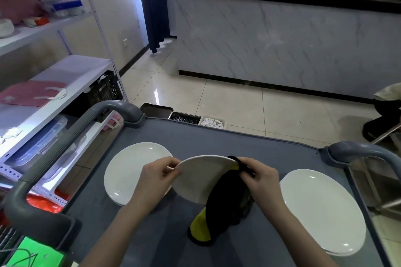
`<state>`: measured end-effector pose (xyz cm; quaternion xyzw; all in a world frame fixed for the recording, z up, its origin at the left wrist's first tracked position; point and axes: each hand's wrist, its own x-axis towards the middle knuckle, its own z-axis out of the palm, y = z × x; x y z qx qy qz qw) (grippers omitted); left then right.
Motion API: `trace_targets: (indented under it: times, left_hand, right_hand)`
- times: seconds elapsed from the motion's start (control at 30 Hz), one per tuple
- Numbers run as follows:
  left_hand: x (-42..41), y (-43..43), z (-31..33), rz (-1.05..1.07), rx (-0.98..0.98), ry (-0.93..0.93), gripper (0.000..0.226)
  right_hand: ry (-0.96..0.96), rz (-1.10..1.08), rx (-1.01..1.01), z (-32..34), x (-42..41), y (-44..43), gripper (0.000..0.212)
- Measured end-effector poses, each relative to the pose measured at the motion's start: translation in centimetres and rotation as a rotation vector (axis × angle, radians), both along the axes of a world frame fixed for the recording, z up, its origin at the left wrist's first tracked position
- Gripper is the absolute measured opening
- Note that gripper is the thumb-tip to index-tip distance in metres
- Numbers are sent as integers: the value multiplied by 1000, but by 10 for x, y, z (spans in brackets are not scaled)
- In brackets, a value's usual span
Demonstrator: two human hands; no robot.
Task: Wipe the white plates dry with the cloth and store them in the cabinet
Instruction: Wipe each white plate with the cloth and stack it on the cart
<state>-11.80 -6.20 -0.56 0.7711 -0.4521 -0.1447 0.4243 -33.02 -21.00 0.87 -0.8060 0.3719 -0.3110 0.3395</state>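
Your left grip [156, 180] pinches the left rim of a round glossy white plate [199, 178], fingers curled over the edge, and holds it tilted up off the table. Your right grip [262, 180] clamps the opposite rim through a black cloth with yellow patches [225, 201]. The cloth wraps over the plate's upper right edge under your fingers and hangs down across its lower right face, with a yellow-patched end low at the table top in front of you. Between your two grips the bare white of the held plate faces you. Just outside your left grip, partly under your wrist, a second white plate [128, 171] lies flat on the table, with a thin white edge showing beneath it. Outside your right grip, a little apart from it, a third white plate [321, 210] lies flat, also with an edge showing below. All of this sits on the flat grey table [195, 136], which has a rounded grey handle [65, 136] on the left grip's side and another grey handle [358, 151] on the right grip's side. Further left stands a white metal shelving rack [71, 91] with pink bags on it. Beyond the far edge of the table are the pale tiled floor [238, 102] and a marble-patterned counter with a black top [282, 45].
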Motion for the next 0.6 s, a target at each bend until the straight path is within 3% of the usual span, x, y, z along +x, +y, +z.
trace_targets:
  times: [0.07,0.17,0.3,0.37,0.6]
  left_hand:
    - [-4,-2,0,4,-28,-65,31]
    - [-14,-11,10,-39,-96,-222,8]
    - [-34,-25,25,-156,-124,-422,8]
    - [-31,-26,25,-145,-130,-350,3]
    - [-1,-3,5,-38,37,-55,20]
  right_hand:
    - [42,24,24,1,0,-2,40]
    - [110,59,-79,5,9,2,39]
    - [156,155,-236,5,23,13,38]
    - [106,125,-189,2,22,14,39]
    - [-26,14,58,1,2,-1,40]
